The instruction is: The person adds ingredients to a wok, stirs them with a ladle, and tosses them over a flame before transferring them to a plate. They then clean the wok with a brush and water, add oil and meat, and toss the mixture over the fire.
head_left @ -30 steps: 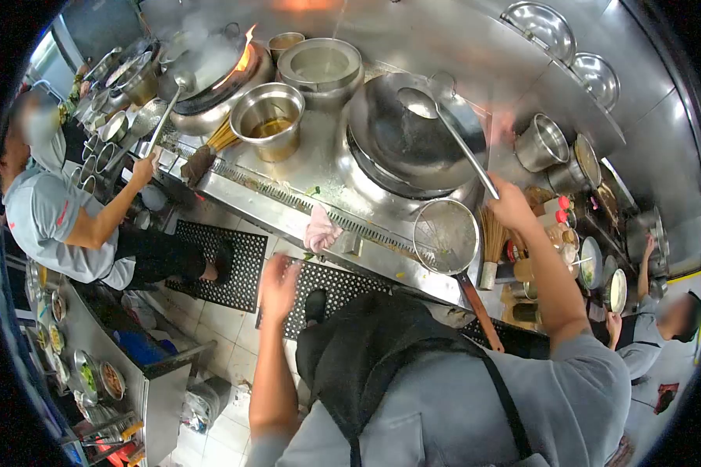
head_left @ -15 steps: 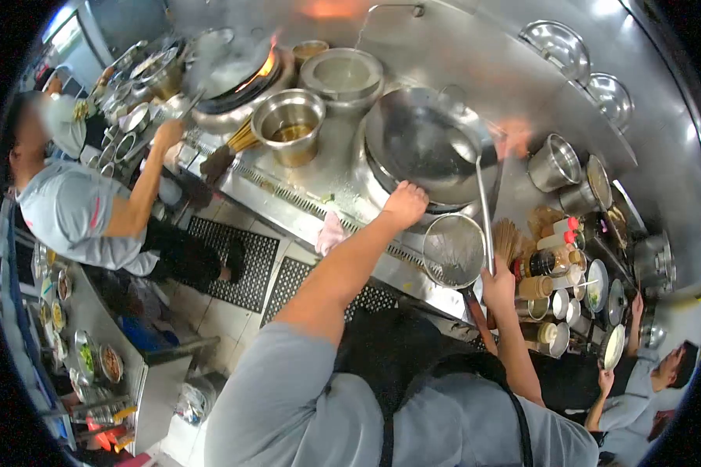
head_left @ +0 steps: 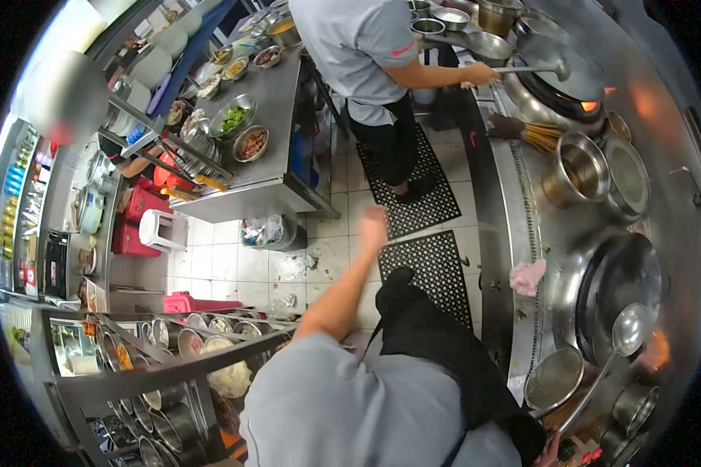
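At the wok range, beside the wearer's right side: one ladle, metal, long in the handle, round in the bowl. Bowl seen over the near rim of the wok; contact between the two cannot be told. Handle slanted down from the bowl toward the wearer, past the strainer, which is set just beside it.

Handling, as judged: stiff, not fragile, moderate in weight, with the load carried at the bowl end. Smooth metal, liable to be slippery if greased or wet. Best taken by the far end of the handle, away from the bowl and the heat, with the whole palm closed round it.

Hands, two. Right hand: wrapped about the lower end of the handle; partly cut off by the picture's edge, so the placing of single fingers cannot be told. Left hand: held out over the floor, near the perforated mat; no object seen in it. Blurred, so whether the fingers are spread or curled cannot be told.

Also listed: pink cloth, crumpled, laid on the range's front ledge; steel pot, brownish liquid contained, placed farther along.
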`<action>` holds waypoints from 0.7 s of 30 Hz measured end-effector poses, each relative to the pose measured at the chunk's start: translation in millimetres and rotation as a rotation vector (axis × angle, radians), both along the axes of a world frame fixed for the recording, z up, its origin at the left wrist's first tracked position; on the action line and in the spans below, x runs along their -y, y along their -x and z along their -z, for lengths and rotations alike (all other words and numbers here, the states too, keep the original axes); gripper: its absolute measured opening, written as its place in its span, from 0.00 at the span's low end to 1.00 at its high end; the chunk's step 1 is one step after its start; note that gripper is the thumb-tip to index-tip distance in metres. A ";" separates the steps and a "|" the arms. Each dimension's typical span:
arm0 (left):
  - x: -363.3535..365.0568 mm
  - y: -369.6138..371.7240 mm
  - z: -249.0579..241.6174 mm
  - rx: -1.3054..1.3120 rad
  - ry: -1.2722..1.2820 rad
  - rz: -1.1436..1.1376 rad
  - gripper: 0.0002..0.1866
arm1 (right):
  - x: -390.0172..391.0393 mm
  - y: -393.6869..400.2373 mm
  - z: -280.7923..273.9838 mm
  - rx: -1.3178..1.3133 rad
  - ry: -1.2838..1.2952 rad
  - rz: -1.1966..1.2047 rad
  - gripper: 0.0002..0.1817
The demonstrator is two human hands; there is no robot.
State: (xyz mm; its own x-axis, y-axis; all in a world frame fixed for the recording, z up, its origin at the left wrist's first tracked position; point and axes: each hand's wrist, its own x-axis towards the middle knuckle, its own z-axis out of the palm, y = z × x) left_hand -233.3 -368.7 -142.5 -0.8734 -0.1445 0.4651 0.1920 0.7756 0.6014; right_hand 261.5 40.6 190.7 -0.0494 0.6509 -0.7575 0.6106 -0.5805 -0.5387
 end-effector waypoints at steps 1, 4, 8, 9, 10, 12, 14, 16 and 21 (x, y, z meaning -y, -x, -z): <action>67.3 28.1 -11.8 0.265 -0.211 -0.365 0.18 | 6.9 22.0 -1.9 0.065 0.009 -0.026 0.40; 236.2 101.3 -53.1 0.231 -0.419 -0.768 0.24 | 21.2 53.2 18.5 0.040 -0.089 -0.387 0.33; 411.3 165.0 -41.3 0.569 0.492 -0.488 0.16 | 57.4 103.3 38.5 0.101 -0.432 -0.877 0.24; 426.7 176.1 -58.6 0.674 0.557 -0.386 0.17 | 67.0 119.0 44.9 0.143 -0.560 -0.985 0.22; 433.6 194.4 -57.3 0.655 0.602 -0.337 0.17 | 82.1 133.5 46.8 0.206 -0.667 -1.049 0.19; 437.1 204.2 -53.4 0.527 0.502 -0.341 0.18 | 104.9 165.8 49.1 0.502 -0.682 -0.986 0.18; 447.0 196.6 -51.5 0.458 0.434 -0.338 0.20 | 120.3 190.8 39.4 0.535 -0.634 -0.992 0.18; 481.5 193.2 -27.0 0.433 0.636 -0.312 0.25 | 131.5 199.9 33.7 0.281 -0.352 -0.842 0.16; 380.8 119.3 -94.6 0.412 -0.303 -0.093 0.18 | 147.3 219.9 29.3 -0.490 0.296 -0.067 0.12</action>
